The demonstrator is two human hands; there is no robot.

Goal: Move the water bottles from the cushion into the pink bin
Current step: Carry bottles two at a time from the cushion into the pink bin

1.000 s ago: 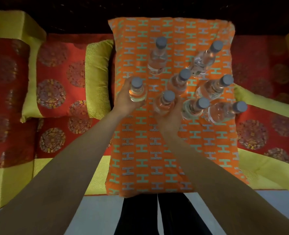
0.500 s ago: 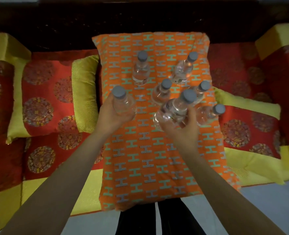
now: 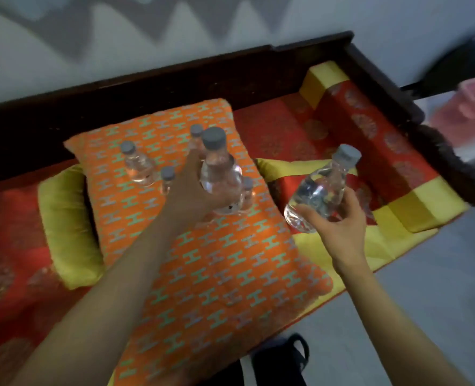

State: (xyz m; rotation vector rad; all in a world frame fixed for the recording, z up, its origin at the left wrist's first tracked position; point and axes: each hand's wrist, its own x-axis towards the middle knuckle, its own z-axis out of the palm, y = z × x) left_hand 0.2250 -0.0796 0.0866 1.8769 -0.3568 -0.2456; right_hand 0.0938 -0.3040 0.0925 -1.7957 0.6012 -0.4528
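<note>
My left hand [image 3: 191,190] grips a clear water bottle [image 3: 219,174] with a grey cap, held upright above the orange patterned cushion [image 3: 208,263]. My right hand [image 3: 339,227] holds a second water bottle [image 3: 320,190], tilted, out past the cushion's right edge over the sofa seat. Several more grey-capped bottles stand on the cushion behind my left hand, one at the far left [image 3: 137,165]; some are partly hidden. The pink bin [image 3: 473,107] shows blurred at the right edge, beyond the sofa's arm.
The cushion lies on a red and yellow sofa [image 3: 364,129] with a dark wooden frame [image 3: 381,71]. A yellow-ended bolster [image 3: 66,224] sits left of the cushion. Grey floor [image 3: 425,288] lies at the lower right. Dark trouser legs show at the bottom.
Both hands have lifted their bottles off the cushion and swung right. The view has turned right, and the pink bin has come into sight.
</note>
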